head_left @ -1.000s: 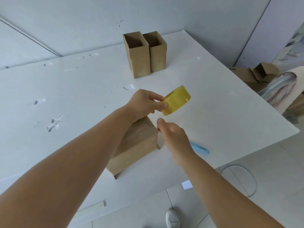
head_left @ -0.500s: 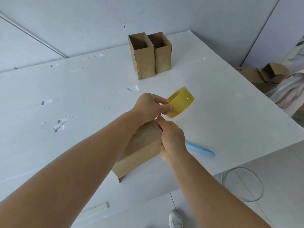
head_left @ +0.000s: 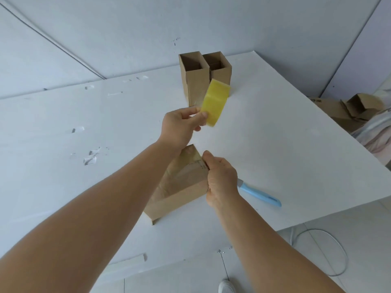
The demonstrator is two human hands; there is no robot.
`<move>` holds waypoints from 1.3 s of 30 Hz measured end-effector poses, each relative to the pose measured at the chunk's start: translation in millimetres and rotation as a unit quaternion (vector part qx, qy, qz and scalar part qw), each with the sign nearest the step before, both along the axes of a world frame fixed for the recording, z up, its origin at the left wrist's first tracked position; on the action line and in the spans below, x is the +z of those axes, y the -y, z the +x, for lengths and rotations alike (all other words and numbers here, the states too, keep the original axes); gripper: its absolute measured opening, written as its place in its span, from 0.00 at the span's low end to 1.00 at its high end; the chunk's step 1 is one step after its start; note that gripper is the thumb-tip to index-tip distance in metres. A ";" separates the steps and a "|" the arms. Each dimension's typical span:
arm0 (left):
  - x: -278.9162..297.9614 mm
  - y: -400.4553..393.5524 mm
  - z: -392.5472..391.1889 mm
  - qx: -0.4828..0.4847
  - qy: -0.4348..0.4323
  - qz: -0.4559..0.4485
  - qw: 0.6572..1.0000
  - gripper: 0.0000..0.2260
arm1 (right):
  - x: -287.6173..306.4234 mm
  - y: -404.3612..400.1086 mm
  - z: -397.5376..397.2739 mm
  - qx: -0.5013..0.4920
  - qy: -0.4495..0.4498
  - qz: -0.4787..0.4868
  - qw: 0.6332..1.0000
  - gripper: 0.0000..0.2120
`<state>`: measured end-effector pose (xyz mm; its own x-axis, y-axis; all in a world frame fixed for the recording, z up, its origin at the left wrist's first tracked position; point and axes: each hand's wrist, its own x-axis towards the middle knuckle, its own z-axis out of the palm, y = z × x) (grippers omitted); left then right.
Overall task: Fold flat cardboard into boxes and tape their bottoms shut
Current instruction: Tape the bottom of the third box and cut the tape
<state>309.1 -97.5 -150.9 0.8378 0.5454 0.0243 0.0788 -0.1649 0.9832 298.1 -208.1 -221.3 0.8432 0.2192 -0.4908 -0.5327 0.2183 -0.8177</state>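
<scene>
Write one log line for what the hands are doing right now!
left hand: holds tape roll | right hand: presses tape on box | knife: on table

Pale room as I view it from the head camera.
White table [head_left: 296, 144]; grey wall [head_left: 127, 28] at 12 o'clock; tiled floor [head_left: 370, 240] at 4 o'clock.

Brown cardboard box [head_left: 179, 187] is lying at centre frame, bottom side turned up, glossy clear tape running across it. Yellow tape roll [head_left: 215, 102] is hanging in the air above centre, tilted, slightly blurred. Two finished boxes [head_left: 204, 78] are standing upright, touching side by side, open tops up, at upper centre.
</scene>
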 end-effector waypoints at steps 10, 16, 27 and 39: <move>-14.5 -47.8 -99.4 0.154 -0.005 0.029 0.988 0.04 | 6.1 -22.6 1.1 0.060 0.010 -0.057 0.996 0.10; -22.3 -50.9 -94.2 0.171 0.001 0.022 0.985 0.05 | 1.1 -30.1 7.1 0.120 -0.025 -0.088 0.989 0.15; -22.3 -53.3 -92.2 0.190 0.000 0.022 0.982 0.07 | -9.2 -11.4 10.2 0.118 0.062 -0.152 0.979 0.09; -8.1 -24.2 -101.7 0.224 0.020 -0.135 0.965 0.05 | 16.9 -37.1 34.5 0.212 0.254 -0.165 0.929 0.13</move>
<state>207.4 -73.3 -159.0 0.5182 0.8434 -0.1422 0.0448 0.1392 0.9892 332.5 -171.0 -204.4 0.8566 0.4931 -0.1522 -0.0400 -0.2305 -0.9723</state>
